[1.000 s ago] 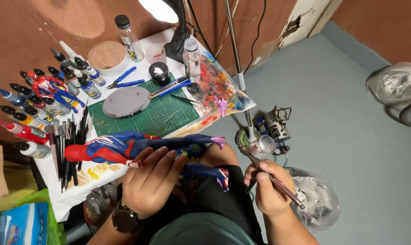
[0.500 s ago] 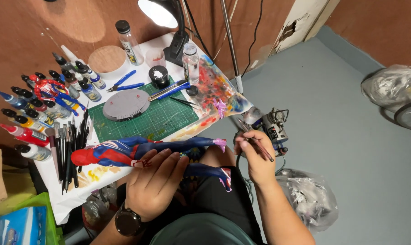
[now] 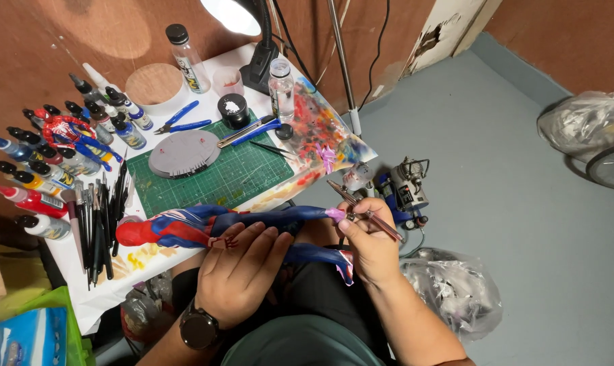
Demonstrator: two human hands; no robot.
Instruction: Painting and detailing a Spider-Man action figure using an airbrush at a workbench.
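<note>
White table [image 3: 205,68], far left: green cutting mat [image 3: 232,177] bearing a grey disc [image 3: 183,153], paint bottles [image 3: 43,173] ranged along its left side. Red-and-blue figure [image 3: 185,227], lying across the table's near edge over the lap: left hand [image 3: 242,271] wrapped around its middle, fingers curled shut on it. Airbrush [image 3: 364,210], at the figure's purple-tipped foot: right hand [image 3: 371,244] pinched closed on it.

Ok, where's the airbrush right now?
The airbrush is in the right hand, right of centre in the head view, its tip by the purple foot of the red and blue figure held by the left hand.
</note>
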